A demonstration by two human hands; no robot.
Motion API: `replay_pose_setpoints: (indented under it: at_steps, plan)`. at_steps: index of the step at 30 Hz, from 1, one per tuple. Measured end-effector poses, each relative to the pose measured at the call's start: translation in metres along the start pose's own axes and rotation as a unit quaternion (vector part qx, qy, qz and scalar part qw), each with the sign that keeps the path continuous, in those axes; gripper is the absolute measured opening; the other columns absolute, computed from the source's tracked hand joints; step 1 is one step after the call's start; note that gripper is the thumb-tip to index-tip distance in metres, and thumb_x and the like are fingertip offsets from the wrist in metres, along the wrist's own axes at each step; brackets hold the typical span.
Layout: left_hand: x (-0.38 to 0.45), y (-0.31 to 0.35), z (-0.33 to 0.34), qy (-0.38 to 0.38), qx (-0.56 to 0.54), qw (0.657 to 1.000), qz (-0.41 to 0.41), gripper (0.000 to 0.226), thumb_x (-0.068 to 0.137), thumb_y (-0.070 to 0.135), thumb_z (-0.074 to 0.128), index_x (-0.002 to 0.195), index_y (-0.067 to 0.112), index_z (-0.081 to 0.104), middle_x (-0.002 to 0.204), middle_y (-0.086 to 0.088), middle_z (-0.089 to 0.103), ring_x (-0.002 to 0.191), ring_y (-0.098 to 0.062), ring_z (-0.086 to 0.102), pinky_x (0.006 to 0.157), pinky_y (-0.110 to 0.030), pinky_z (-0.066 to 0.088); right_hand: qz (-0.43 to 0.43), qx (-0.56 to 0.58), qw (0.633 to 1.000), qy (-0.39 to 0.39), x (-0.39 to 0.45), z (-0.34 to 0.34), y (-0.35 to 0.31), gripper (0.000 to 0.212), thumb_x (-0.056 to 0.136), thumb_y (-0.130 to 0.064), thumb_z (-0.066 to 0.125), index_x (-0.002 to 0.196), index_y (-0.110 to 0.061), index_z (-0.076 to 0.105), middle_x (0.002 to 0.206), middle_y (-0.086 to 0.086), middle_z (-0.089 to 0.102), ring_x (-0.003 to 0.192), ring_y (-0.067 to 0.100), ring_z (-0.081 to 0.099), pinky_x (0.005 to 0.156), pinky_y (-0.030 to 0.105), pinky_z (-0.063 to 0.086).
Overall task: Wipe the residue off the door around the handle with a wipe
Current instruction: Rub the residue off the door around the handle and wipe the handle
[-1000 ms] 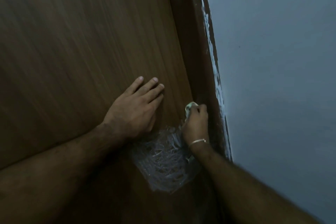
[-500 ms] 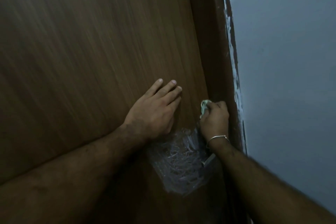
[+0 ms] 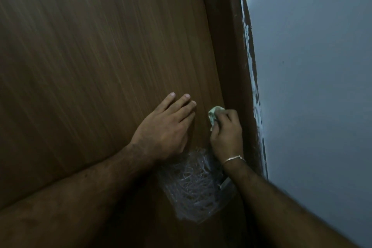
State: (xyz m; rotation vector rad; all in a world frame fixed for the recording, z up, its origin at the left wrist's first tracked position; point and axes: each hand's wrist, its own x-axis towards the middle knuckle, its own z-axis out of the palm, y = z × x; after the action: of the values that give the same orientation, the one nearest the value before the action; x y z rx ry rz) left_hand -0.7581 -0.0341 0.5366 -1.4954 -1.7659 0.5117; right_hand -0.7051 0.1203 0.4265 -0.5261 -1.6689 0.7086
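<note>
A brown wooden door (image 3: 100, 56) fills the left of the head view. A patch of whitish scratched residue (image 3: 191, 185) marks it low down, between my two wrists. My left hand (image 3: 165, 127) lies flat on the door just above the patch, fingers spread upward. My right hand (image 3: 226, 131) is shut on a small crumpled pale green wipe (image 3: 214, 116), pressed against the door's right edge above the patch. A metal bangle sits on that wrist. A sliver of metal (image 3: 225, 183), perhaps the handle, shows under my right forearm; the rest is hidden.
The dark brown door frame (image 3: 227, 46) runs along the door's right edge. White paint smears (image 3: 249, 50) streak the frame's outer edge. A plain grey-blue wall (image 3: 312, 86) fills the right of the view.
The whole scene has shifted right in the view as my head turned. My right hand with the wipe has moved slightly up along the door edge; my left hand stays flat on the door.
</note>
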Motion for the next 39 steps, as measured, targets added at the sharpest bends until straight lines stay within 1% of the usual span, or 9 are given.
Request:
replay_pose_setpoints:
  at_steps: [6,11,16,24,27,31,34,36,39]
  plan:
    - [0.001,0.0,0.0,0.001,-0.011,1.0,-0.004,0.061,0.095,0.042,0.02,0.145,0.014,0.042,0.158,-0.006,0.032,0.15,-0.024,0.016,0.122,-0.048,0.008,0.079,0.019,0.996,0.036,-0.001,0.003,0.007,0.028,0.091,0.0,0.054,0.118,-0.005,0.062,0.118,0.009,0.053,0.104,0.02,0.058,0.087,0.018,0.042]
    - [0.001,0.003,-0.002,0.051,-0.031,0.998,-0.014,0.054,0.097,0.04,0.031,0.128,0.01,0.062,0.14,-0.01,0.056,0.139,-0.025,0.042,0.118,-0.048,0.026,-0.088,0.038,0.995,-0.018,-0.031,0.01,-0.018,0.03,0.085,0.0,0.057,0.113,-0.008,0.062,0.112,0.007,0.055,0.101,0.016,0.055,0.088,0.022,0.046]
    - [-0.001,0.003,-0.001,0.045,-0.034,0.998,-0.017,0.055,0.097,0.04,0.029,0.129,0.009,0.062,0.143,-0.01,0.054,0.142,-0.023,0.038,0.119,-0.044,0.02,0.068,0.091,0.992,0.051,-0.017,0.006,-0.016,0.028,0.085,0.005,0.057,0.109,-0.01,0.063,0.112,0.006,0.055,0.101,0.017,0.058,0.089,0.021,0.048]
    - [-0.006,0.004,-0.004,0.085,-0.135,0.987,-0.029,0.058,0.099,0.042,0.026,0.131,0.009,0.061,0.142,-0.01,0.056,0.141,-0.022,0.039,0.12,-0.041,0.019,-0.028,0.098,0.995,0.0,-0.057,0.007,-0.031,0.032,0.084,0.005,0.059,0.113,-0.008,0.065,0.114,0.008,0.059,0.105,0.015,0.056,0.092,0.028,0.048]
    - [-0.007,0.001,-0.008,0.072,-0.237,0.968,-0.033,0.06,0.098,0.045,0.023,0.133,0.011,0.058,0.143,-0.008,0.054,0.142,-0.019,0.036,0.12,-0.036,0.013,0.059,0.11,0.991,0.041,-0.042,0.007,-0.037,0.032,0.085,0.004,0.058,0.115,-0.006,0.065,0.118,0.011,0.057,0.11,0.021,0.057,0.097,0.023,0.044]
    - [-0.005,-0.006,-0.014,0.077,-0.344,0.935,-0.048,0.056,0.101,0.043,0.023,0.135,0.012,0.056,0.144,-0.005,0.054,0.142,-0.014,0.036,0.122,-0.035,0.014,-0.11,0.084,0.988,-0.071,-0.084,0.019,-0.052,0.04,0.079,0.006,0.061,0.118,-0.001,0.066,0.121,0.017,0.057,0.113,0.031,0.055,0.099,0.036,0.046]
    - [-0.008,-0.013,-0.021,0.072,-0.433,0.896,-0.068,0.054,0.102,0.042,0.022,0.133,0.016,0.058,0.141,0.004,0.055,0.134,0.002,0.041,0.118,-0.021,0.019,-0.062,0.106,0.992,-0.024,-0.094,0.015,-0.039,0.035,0.079,0.01,0.062,0.111,-0.001,0.07,0.115,0.016,0.061,0.108,0.029,0.058,0.094,0.042,0.049]
    - [-0.008,-0.019,-0.027,0.041,-0.518,0.849,-0.099,0.058,0.101,0.049,0.019,0.131,0.022,0.06,0.137,0.013,0.053,0.122,0.019,0.042,0.108,-0.005,0.023,0.009,0.108,0.993,0.035,-0.081,0.018,-0.045,0.03,0.081,0.007,0.062,0.107,-0.003,0.071,0.115,0.014,0.062,0.108,0.026,0.057,0.097,0.035,0.048]
    - [-0.004,-0.024,-0.034,0.036,-0.563,0.815,-0.133,0.067,0.095,0.059,0.015,0.126,0.025,0.064,0.138,0.006,0.057,0.127,0.002,0.048,0.114,-0.025,0.03,-0.086,0.104,0.991,-0.022,-0.093,0.026,-0.066,0.035,0.078,0.005,0.06,0.11,-0.001,0.07,0.121,0.017,0.061,0.115,0.025,0.051,0.105,0.015,0.032]
